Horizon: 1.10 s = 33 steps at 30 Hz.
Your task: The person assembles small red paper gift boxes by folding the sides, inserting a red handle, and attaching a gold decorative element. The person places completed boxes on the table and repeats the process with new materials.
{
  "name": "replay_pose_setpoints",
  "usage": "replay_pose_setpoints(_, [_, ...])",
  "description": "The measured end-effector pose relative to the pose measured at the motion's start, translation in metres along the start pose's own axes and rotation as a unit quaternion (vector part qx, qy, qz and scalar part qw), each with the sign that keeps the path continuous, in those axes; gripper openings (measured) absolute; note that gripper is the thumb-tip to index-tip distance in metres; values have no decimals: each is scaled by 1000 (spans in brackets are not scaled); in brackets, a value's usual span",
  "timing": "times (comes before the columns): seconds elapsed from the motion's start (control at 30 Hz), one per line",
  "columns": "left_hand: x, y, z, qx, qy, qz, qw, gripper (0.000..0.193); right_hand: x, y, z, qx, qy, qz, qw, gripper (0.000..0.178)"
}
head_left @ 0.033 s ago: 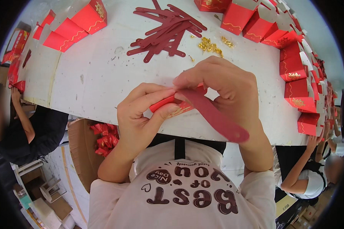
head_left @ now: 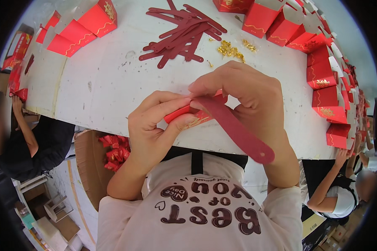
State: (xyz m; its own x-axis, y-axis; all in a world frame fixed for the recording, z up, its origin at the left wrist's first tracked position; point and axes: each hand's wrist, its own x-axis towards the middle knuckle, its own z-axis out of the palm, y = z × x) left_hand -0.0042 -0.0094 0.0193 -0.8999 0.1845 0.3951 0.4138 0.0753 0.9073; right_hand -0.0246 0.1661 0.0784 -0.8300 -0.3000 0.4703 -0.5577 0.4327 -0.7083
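Note:
A small red paper box (head_left: 203, 118) with gold print is held in my left hand (head_left: 157, 119), its thumb along the near wall and its fingers over the far side. At the box's rim sits one end of a dark red strap (head_left: 238, 129); the rest hangs free towards me and shows a hole near its rounded tip. My right hand (head_left: 243, 90) is closed over that upper end, index fingertip meeting my left fingertips. The strap hides my right thumb, and whether a fastener lies between the fingertips cannot be seen.
Beyond my hands lie a pile of dark red straps (head_left: 182, 35) and loose gold fasteners (head_left: 230, 51). Red boxes (head_left: 280, 27) line the right, others (head_left: 77, 31) the far left. A carton (head_left: 86, 163) with red pieces stands below the edge. People work on both sides.
The strap's free end has swung slightly down and towards me, so its hole shows more clearly. My hands and the box have barely moved.

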Motion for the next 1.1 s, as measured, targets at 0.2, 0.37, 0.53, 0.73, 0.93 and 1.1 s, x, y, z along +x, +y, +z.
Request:
replay_pose_setpoints(0.2, [0,0,0,1,8,-21,1000,19,7,6,-9,127,-83,122,981,11])
replay_pose_setpoints(0.37, [2,2,2,14,16,-34,999,14,9,30,-15,226,-31,164,960,12])
replay_pose_setpoints(0.53, [1,1,7,15,26,-3,1000,10,-6,94,-32,-114,44,222,967,13])
replay_pose_setpoints(0.73, [3,5,9,-49,27,-50,997,8,-3,98,9,-279,-59,30,958,15])
replay_pose_setpoints(0.93, [2,8,14,-61,39,-60,996,10,-9,93,4,-251,-9,42,967,10])
replay_pose_setpoints(1.1, [-3,3,15,-46,71,-44,995,9,-46,17,-18,110,37,12,993,15])
